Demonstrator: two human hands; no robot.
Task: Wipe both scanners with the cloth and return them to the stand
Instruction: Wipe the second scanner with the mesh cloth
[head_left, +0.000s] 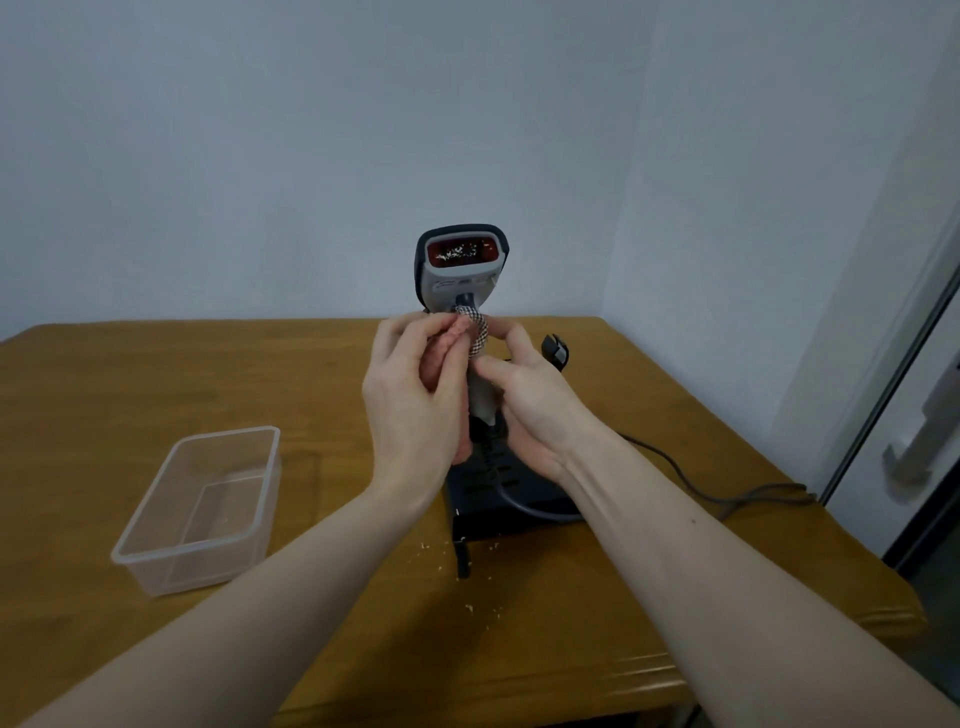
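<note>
Both forearms reach in; right hand (530, 400) wraps scanner (460, 270) handle, upright above black stand (498, 499). Left hand (415, 395) pinches checkered cloth (475, 332) against its neck. Second scanner (556, 351) mostly hidden behind, perhaps lying on table (104, 395).

The scanner (461, 265) looks like smooth plastic, grey and black, with a shiny red window that has white specks on it. The cloth (475, 332) is soft, with tiny black and white checks and a pink fuzzy side. The table (156, 379) is brown wood with a soft shine. The box (200, 506) is clear, smooth plastic. The stand (498, 499) is black and dull. The cable (701, 488) looks like dull grey rubber or plastic.
</note>
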